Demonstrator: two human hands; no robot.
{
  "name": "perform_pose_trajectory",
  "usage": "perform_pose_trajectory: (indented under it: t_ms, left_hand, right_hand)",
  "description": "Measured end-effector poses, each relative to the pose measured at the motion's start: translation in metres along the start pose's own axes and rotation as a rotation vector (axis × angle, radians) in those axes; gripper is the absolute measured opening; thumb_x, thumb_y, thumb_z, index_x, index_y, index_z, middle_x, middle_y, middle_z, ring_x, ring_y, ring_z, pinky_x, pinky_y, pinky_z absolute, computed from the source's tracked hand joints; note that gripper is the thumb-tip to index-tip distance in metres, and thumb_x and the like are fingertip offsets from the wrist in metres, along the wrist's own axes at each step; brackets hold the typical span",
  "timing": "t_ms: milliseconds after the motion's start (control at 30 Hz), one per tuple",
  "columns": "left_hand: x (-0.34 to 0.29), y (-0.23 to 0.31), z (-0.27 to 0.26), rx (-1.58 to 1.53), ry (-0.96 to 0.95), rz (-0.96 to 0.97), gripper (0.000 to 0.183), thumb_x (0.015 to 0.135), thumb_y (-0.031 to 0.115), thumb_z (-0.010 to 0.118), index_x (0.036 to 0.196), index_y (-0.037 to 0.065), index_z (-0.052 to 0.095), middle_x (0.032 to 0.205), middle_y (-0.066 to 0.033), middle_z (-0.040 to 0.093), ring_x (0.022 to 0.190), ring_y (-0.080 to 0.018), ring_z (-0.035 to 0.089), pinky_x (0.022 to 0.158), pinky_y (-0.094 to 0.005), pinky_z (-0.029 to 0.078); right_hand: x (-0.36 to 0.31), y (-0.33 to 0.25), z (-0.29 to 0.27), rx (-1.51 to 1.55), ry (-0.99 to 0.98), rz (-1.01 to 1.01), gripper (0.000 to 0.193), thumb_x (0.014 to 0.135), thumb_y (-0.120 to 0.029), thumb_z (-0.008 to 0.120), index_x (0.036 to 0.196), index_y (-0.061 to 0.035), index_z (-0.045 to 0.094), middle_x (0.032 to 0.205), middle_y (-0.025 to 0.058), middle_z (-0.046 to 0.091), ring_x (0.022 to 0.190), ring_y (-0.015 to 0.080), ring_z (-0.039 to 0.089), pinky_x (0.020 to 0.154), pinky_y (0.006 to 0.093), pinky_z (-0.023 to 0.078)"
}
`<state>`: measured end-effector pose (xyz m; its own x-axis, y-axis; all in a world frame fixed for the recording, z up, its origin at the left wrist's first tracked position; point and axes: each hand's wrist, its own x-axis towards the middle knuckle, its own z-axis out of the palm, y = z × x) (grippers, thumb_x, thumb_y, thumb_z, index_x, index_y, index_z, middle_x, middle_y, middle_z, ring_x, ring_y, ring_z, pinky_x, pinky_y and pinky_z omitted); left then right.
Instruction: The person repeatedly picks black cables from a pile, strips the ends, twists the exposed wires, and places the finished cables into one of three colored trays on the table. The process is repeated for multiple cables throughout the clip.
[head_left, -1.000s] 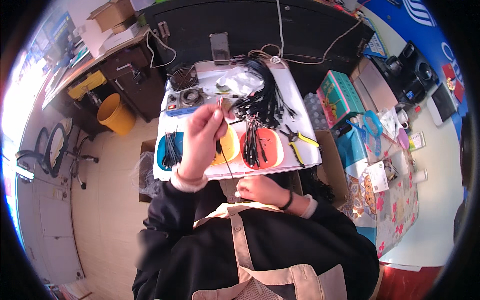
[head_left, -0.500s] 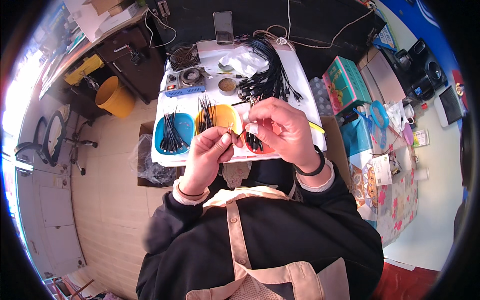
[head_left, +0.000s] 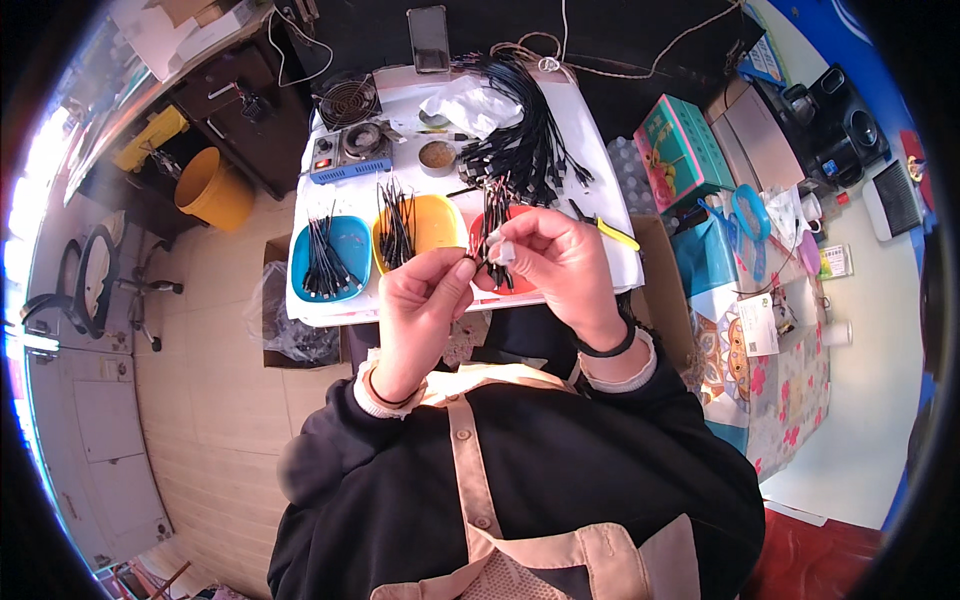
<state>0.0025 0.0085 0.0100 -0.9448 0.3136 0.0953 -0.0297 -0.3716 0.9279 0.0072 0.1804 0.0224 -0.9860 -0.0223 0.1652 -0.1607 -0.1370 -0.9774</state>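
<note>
My left hand (head_left: 428, 300) pinches a short black cable (head_left: 470, 253) between thumb and forefinger, its thin stripped wires pointing up. Close beside it, the thumb and fingers of my right hand (head_left: 568, 268) come together at the wire ends; what they grip is too small to make out. A white wrap covers one right fingertip. Beneath the hands stand a blue tray (head_left: 300, 268) and a yellow tray (head_left: 448, 212), each with short black cables (head_left: 328, 262), and a red tray (head_left: 522, 285) with more, partly hidden by my right hand.
A large bundle of black cables (head_left: 525, 125) lies at the back of the white table, by a crumpled white plastic sheet (head_left: 480, 105). Left of it are a blue soldering unit (head_left: 350, 165), a round tin (head_left: 437, 155) and a phone (head_left: 429, 40). Yellow-handled pliers (head_left: 618, 235) lie at right.
The view has shifted slightly, so the table sits further left and higher. My right hand has come down and closer to my left, its fingers now at the wire ends.
</note>
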Motion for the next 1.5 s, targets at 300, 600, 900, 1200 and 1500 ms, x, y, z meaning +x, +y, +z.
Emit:
perform_pose_trajectory:
  t_ms: [300, 600, 900, 1200, 1500]
  left_hand:
    - [0.001, 0.005, 0.001, -0.314, -0.082, -0.271, 0.018, 0.098, 0.009, 0.053, 0.099, -0.004, 0.066, 0.079, -0.0069, 0.068, 0.057, -0.0055, 0.048, 0.051, -0.0194, 0.037]
    - [0.0, -0.002, -0.003, -0.14, 0.001, -0.129, 0.016, 0.097, 0.008, 0.056, 0.099, -0.004, 0.067, 0.08, -0.0089, 0.069, 0.057, -0.0058, 0.049, 0.052, -0.0191, 0.037]
    - [-0.004, 0.002, -0.005, -0.155, -0.023, -0.091, 0.016, 0.096, 0.007, 0.056, 0.097, -0.005, 0.067, 0.078, -0.0062, 0.068, 0.058, -0.0037, 0.047, 0.053, -0.0179, 0.038]
    - [-0.011, -0.001, -0.005, -0.057, -0.01, 0.041, 0.013, 0.096, 0.007, 0.057, 0.098, -0.003, 0.066, 0.078, -0.0032, 0.066, 0.062, -0.0027, 0.048, 0.056, -0.0169, 0.038]
    - [-0.01, -0.001, -0.005, -0.166, -0.029, -0.062, 0.011, 0.095, 0.004, 0.057, 0.097, -0.004, 0.064, 0.078, -0.0071, 0.066, 0.059, -0.0054, 0.048, 0.053, -0.0172, 0.036]
  right_hand:
    - [0.007, -0.003, -0.005, -0.265, -0.121, -0.254, 0.008, 0.089, -0.001, 0.066, 0.094, 0.0051, 0.064, 0.079, 0.0043, 0.065, 0.068, 0.0053, 0.061, 0.061, 0.0196, 0.049]
    - [0.006, 0.001, -0.002, -0.003, -0.156, 0.072, 0.013, 0.09, -0.005, 0.066, 0.096, 0.0054, 0.063, 0.082, 0.0026, 0.064, 0.072, 0.0052, 0.061, 0.064, 0.0199, 0.05]
    - [0.01, 0.002, -0.006, -0.036, -0.217, -0.016, 0.013, 0.091, -0.006, 0.064, 0.099, 0.004, 0.06, 0.085, 0.001, 0.062, 0.073, 0.0061, 0.06, 0.066, 0.0214, 0.05]
    - [0.001, 0.013, 0.007, 0.332, -0.187, 0.097, 0.014, 0.092, -0.007, 0.063, 0.102, 0.0014, 0.06, 0.09, 0.0022, 0.063, 0.08, 0.0074, 0.059, 0.073, 0.0218, 0.05]
    - [0.0, 0.015, 0.004, 0.26, -0.204, 0.022, 0.014, 0.092, -0.005, 0.062, 0.101, 0.0045, 0.059, 0.09, 0.0057, 0.063, 0.078, 0.0128, 0.064, 0.071, 0.0241, 0.051]
